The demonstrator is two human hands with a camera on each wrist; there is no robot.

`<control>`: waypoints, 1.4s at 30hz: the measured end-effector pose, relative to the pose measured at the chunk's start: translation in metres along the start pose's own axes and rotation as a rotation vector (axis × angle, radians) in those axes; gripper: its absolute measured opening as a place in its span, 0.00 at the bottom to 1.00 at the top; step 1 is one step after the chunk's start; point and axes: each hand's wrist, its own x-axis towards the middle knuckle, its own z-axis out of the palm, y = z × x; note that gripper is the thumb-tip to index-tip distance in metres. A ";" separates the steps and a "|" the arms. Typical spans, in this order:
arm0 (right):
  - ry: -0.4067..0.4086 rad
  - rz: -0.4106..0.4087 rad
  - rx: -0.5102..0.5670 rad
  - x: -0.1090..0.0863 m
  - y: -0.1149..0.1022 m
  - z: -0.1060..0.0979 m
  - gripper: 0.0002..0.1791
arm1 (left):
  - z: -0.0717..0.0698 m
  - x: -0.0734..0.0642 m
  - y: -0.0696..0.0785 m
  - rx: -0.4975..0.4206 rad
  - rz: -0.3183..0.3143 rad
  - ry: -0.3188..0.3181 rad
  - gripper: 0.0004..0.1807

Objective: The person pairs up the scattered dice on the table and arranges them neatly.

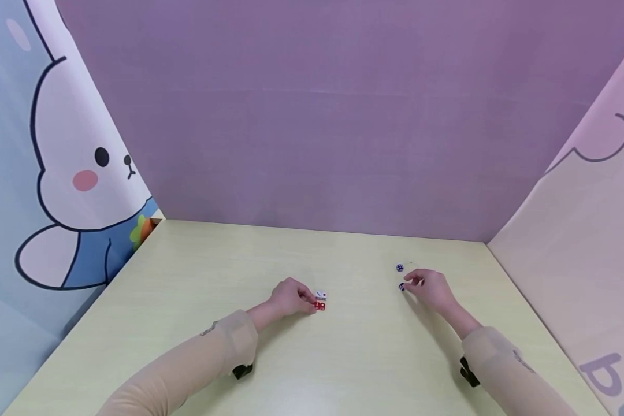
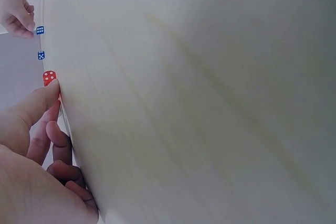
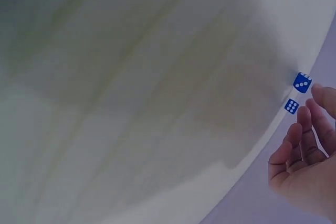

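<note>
In the head view my left hand (image 1: 293, 297) is at a red die (image 1: 319, 306), its thumb and index finger pinching the near side. A white die (image 1: 320, 295) lies right against the red one, on its far side. The left wrist view shows the thumb tip on the red die (image 2: 49, 77); the white die is hidden there. My right hand (image 1: 430, 289) hovers beside a blue die (image 1: 402, 286), fingers loosely bent. In the right wrist view a small gap separates thumb and fingertips from this blue die (image 3: 302, 83). Farther back sits a second blue die (image 1: 400, 268).
The pale wooden table (image 1: 364, 358) carries the dice. A purple panel (image 1: 343, 127) rises at its back edge. A cartoon rabbit curtain (image 1: 78, 144) hangs on the left, and a pale printed curtain (image 1: 593, 248) on the right.
</note>
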 end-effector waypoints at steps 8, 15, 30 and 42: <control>-0.035 0.025 0.000 0.004 0.006 0.002 0.08 | 0.000 0.000 0.002 0.001 0.002 -0.005 0.09; -0.064 0.039 -0.010 0.005 0.007 0.003 0.07 | 0.002 -0.001 0.004 0.009 0.003 -0.006 0.09; -0.139 0.000 0.022 -0.009 -0.015 0.011 0.04 | -0.001 -0.001 0.004 0.002 -0.005 0.006 0.09; -0.190 -0.046 0.063 -0.026 -0.038 0.024 0.04 | -0.001 -0.003 0.001 -0.021 0.001 0.001 0.10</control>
